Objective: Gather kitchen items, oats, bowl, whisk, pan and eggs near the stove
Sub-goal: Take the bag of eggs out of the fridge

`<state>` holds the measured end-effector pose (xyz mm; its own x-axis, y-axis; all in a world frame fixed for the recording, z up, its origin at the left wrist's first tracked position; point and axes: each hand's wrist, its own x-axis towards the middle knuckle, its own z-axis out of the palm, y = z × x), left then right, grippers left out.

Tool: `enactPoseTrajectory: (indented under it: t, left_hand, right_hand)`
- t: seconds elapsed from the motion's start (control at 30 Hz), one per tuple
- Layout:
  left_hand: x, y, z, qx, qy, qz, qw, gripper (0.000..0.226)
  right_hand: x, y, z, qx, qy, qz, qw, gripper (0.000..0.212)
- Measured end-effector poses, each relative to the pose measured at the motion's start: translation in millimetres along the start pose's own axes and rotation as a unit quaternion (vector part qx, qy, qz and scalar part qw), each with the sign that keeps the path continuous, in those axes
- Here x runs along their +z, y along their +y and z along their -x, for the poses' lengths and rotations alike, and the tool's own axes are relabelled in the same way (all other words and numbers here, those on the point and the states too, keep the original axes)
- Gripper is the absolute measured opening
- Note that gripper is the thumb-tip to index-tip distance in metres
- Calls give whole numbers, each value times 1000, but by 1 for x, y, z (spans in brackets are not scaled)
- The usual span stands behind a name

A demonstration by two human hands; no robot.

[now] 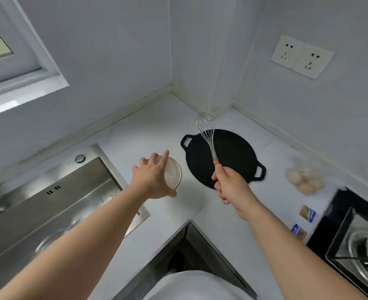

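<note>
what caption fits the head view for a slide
Right hand holds a whisk over the pan; left hand grips a glass bowl beside the sink.

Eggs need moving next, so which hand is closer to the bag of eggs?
Right. The right hand, gripping the whisk over the pan, is left of the eggs; the left hand, holding the bowl, is farther left.

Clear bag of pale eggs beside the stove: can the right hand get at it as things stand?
Probably yes for reach: bare white counter lies between the right hand and the clear bag of pale eggs. But that hand grips the steel wire whisk, so it could not take hold freely.
</note>
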<state>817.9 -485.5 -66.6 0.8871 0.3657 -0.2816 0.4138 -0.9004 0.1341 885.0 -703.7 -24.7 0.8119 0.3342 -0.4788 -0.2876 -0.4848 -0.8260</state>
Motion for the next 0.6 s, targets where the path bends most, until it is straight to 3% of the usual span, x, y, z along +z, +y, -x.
enactPoseTrajectory:
  t: [0.23,0.6]
  left_hand:
    - [11,-18,-62,35,-52,-41,997,136]
    - [23,-30,-98,50,-52,-28,997,135]
  right_hand:
    - [8,-12,-35,20,35,-9,999,44]
    - [17,-15,-66,43,39,25,998,42]
